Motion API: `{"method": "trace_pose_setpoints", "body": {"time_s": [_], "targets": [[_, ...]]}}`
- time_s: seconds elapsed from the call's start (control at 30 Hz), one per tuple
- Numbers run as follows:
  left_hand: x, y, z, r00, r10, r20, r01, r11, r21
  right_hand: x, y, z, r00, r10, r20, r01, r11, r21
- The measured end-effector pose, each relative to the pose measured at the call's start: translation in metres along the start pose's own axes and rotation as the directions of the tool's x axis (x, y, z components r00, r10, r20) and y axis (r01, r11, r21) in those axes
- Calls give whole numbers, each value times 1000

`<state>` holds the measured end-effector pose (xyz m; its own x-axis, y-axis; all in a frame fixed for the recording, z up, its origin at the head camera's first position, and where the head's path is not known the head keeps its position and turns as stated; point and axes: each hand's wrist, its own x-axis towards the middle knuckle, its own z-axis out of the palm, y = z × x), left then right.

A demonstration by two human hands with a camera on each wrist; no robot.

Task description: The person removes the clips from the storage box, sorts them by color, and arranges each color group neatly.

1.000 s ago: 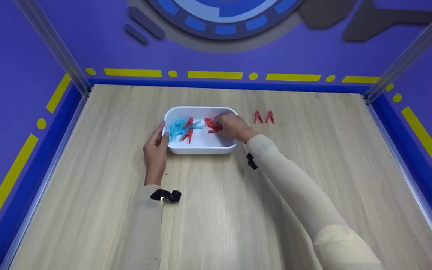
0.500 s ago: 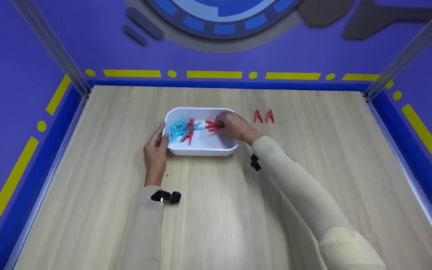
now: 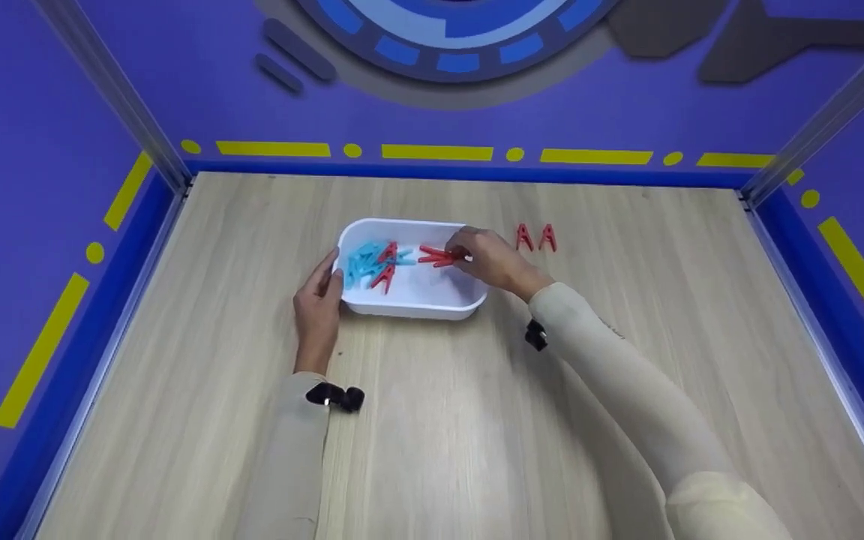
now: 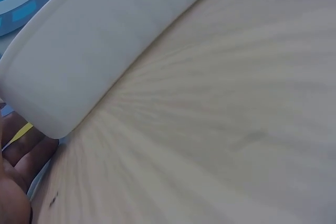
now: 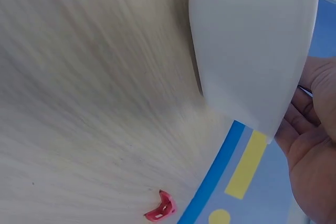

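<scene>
A white tub (image 3: 409, 306) stands on the table with light-blue clothespins (image 3: 364, 260) heaped in its left part. Red clothespins (image 3: 383, 279) lie against that heap. My left hand (image 3: 317, 311) rests against the tub's left end, fingers along the outer wall and thumb by the rim. In the left wrist view its fingers (image 4: 31, 153) are seen at the tub's corner. Over the right part of the tub, my right hand (image 3: 493, 259) pinches several red clothespins (image 3: 436, 257), which point left from the fingertips. The right wrist view hides them behind the tub wall.
Two red clothespins (image 3: 535, 238) stand side by side on the wooden table (image 3: 432, 420), right of the tub. Blue-purple panels (image 3: 432, 112) with yellow marks enclose the back and sides.
My right hand has drawn slightly right, with the red clothespins now more in sight at its fingertips. My left hand keeps its place at the tub's end. The head view has shifted a little.
</scene>
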<state>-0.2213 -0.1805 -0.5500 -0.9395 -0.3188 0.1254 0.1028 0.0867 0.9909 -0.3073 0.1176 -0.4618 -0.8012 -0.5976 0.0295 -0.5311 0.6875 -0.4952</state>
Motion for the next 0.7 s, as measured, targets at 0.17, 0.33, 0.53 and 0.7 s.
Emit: {"method": "trace_pose_setpoints", "body": {"time_s": [0.17, 0.33, 0.53, 0.7], "targets": [[-4, -2, -1, 1000, 3, 8, -3, 1000, 28, -4, -3, 7, 1000, -6, 13, 6, 1000, -10], [-9, -4, -1, 1000, 0, 21, -1, 999, 52, -9, -4, 17, 1000, -1, 22, 1, 1000, 6], [-9, -2, -2, 1000, -11, 11, 10, 998, 59, -11, -4, 22, 1000, 16, 6, -16, 999, 44], [-2, 1, -1, 1000, -16, 4, 16, 998, 63, -7, -4, 14, 1000, 17, 17, -18, 999, 45]]}}
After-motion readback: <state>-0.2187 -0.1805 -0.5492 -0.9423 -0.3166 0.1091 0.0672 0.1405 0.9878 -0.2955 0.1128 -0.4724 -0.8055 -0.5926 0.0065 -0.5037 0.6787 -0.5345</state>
